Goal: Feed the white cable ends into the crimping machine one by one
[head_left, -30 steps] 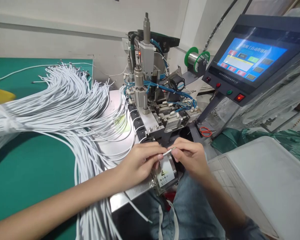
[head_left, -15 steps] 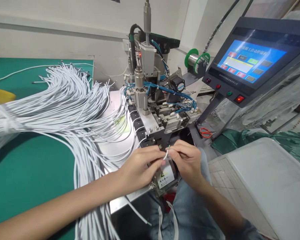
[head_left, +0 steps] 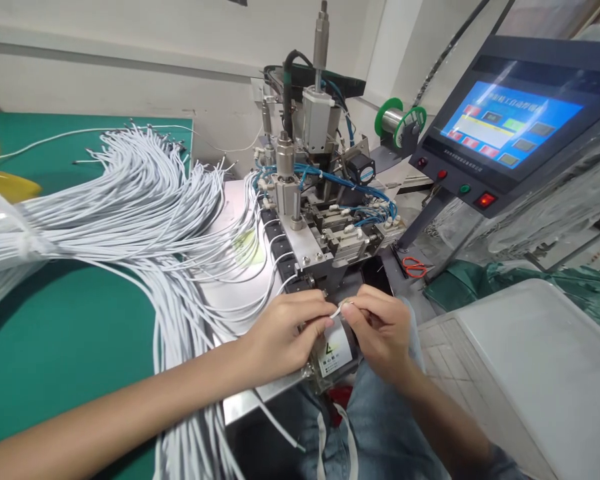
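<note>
Between my two hands, just in front of the machine, is the end of a white cable (head_left: 336,311). My left hand (head_left: 293,330) is closed, pinching the cable a little behind its tip. The thumb and fingers of my right hand (head_left: 377,327) close on the tip itself and mostly cover it. A large bundle of white cables (head_left: 125,220) spreads out on the left, tied near its left end. Several cables run from it to a row of black holders on the soldering machine (head_left: 305,227). One loose cable end (head_left: 280,423) hangs below my left forearm.
A control panel with a lit screen (head_left: 510,127) stands at the right, beside a green solder wire spool (head_left: 393,120). Orange-handled scissors (head_left: 414,267) lie under it. A white plastic bin (head_left: 535,347) is at lower right; a green mat (head_left: 70,347) covers the left table.
My right fingers have closed over the cable's tip, whose green wire showed before. A tall metal cylinder part on the machine has shifted right relative to the parts in front. The view has shifted slightly.
</note>
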`<state>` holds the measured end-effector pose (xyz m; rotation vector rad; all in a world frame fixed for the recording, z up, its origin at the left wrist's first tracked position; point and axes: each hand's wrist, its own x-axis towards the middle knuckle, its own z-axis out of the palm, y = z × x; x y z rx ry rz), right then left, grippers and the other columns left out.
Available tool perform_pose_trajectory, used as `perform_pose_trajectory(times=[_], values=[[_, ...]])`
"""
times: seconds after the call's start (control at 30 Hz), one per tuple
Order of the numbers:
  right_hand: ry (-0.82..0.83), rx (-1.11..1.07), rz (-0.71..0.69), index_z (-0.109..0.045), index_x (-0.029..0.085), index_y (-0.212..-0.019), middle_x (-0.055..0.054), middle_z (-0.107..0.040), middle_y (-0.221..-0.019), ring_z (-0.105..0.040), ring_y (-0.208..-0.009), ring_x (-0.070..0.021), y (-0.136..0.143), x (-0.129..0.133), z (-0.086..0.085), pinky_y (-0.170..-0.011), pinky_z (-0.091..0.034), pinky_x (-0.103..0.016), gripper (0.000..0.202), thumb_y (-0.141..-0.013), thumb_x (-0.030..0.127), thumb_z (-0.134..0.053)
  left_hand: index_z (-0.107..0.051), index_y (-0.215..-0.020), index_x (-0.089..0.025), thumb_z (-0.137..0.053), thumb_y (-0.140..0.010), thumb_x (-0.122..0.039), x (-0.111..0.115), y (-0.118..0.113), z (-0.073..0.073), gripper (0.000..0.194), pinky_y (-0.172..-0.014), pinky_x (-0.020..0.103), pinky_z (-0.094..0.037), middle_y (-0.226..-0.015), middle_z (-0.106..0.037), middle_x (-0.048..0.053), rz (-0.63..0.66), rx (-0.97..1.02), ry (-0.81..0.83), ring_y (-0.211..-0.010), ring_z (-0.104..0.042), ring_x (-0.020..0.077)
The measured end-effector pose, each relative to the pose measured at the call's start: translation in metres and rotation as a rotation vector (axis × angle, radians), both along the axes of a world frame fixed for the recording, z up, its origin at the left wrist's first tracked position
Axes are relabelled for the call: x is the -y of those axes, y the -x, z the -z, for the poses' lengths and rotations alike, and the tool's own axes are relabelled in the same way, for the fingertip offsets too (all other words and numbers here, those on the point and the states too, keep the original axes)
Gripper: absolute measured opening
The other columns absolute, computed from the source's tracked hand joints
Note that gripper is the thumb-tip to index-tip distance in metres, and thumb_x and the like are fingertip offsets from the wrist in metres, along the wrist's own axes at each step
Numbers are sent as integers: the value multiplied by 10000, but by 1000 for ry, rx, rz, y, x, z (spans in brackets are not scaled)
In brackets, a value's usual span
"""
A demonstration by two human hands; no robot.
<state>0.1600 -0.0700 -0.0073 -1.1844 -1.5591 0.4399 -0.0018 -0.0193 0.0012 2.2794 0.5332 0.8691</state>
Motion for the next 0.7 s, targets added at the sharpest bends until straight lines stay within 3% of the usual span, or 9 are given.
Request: perform_pose_trajectory(times=[0.13,0.2,0.3,0.4,0.47,0.53,0.63,0.7], values=[[-157,145,120,-626,141,-748,13,-432,-578,-377,-507,-84,7,5,9,-470,-293,-232,134,-829,120,-522,-618,-793,-131,-445,-884,-147,2,-1,1,196,-548,200,-391,-635,-522,12,-12,-9,-58,-593,-486,88],[-199,292,178,-614,139,-750,12,-429,-585,-357,-502,-83,8,6,9,-473,-277,-241,117,-819,107,-525,-608,-836,-124,-419,-883,-139,2,1,1,195,-522,199,-382,-656,-521,20,-42,-63,-179,-585,-479,90],[-90,455,203,-507,161,-592,31,-352,-542,-285,-470,-79,5,5,3,-461,-215,-260,227,-815,122,-513,-586,-946,-102,-344,-866,-95,2,3,-1,255,-466,214,-344,-700,-530,36,-130,-202,-524,-542,-440,96],[33,392,92,-344,172,-511,44,-296,-515,-282,-465,-71,-1,0,-6,-463,-210,-249,332,-800,119,-497,-577,-939,-97,-319,-852,-64,-1,5,-1,274,-481,232,-347,-713,-532,41,-167,-263,-747,-552,-440,112],[77,282,-14,-293,176,-506,47,-284,-510,-293,-470,-68,-5,-4,-8,-469,-227,-240,354,-797,115,-486,-578,-935,-100,-333,-845,-57,-2,5,0,264,-489,229,-345,-715,-525,40,-136,-236,-664,-570,-447,114],[69,192,-75,-302,177,-504,47,-280,-511,-299,-476,-72,-6,-7,-8,-469,-238,-238,351,-801,119,-478,-586,-924,-106,-362,-851,-69,-3,4,3,238,-497,217,-345,-709,-517,35,-87,-176,-461,-586,-454,107],[-33,107,-36,-412,169,-528,44,-296,-510,-322,-485,-79,-2,-8,-1,-465,-253,-235,291,-806,118,-486,-594,-783,-121,-419,-879,-124,-2,1,5,200,-532,205,-366,-670,-517,24,-32,-73,-180,-602,-475,94],[-75,74,15,-490,163,-574,40,-330,-518,-334,-486,-81,3,-7,5,-461,-263,-235,238,-808,120,-493,-583,-702,-128,-433,-889,-146,-1,-1,5,240,-546,203,-372,-645,-525,16,-16,-40,-76,-592,-479,84]])
